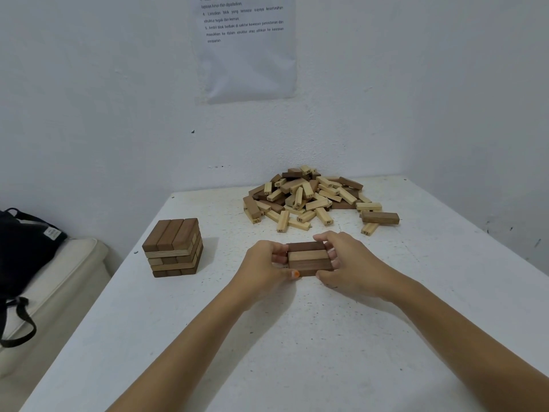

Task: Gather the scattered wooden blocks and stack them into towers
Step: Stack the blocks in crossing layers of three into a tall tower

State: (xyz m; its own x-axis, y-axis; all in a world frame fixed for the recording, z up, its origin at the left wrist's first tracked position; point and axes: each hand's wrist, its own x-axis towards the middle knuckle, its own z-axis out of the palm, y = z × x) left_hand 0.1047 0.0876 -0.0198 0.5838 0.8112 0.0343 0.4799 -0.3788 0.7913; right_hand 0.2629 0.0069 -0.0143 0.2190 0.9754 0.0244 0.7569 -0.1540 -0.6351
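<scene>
Head view shows my left hand (267, 263) and right hand (350, 260) clamped on opposite ends of a row (309, 258) of three blocks lying on the table (297, 337) between them, so I'd squeeze evenly to square it before fetching more from the pile (309, 197) just beyond my fingers.

The 3 blocks (309, 258) my left hand (264, 263) and right hand (347, 260) grip are smooth, matt wood: 2 dark brown, 1 pale with fine grain. The pile (309, 200) is the same bare-looking wood, mostly pale, with black numbers printed on some ends. The tower (173, 248) has a dark, smooth wooden top. The table (267, 352) is matt white, speckled and scuffed. The wall (89, 114) is rough, matt white paint; the sheet (246, 55) on it is thin, rippled white paper. The bag (23, 248) is matt black cloth
</scene>
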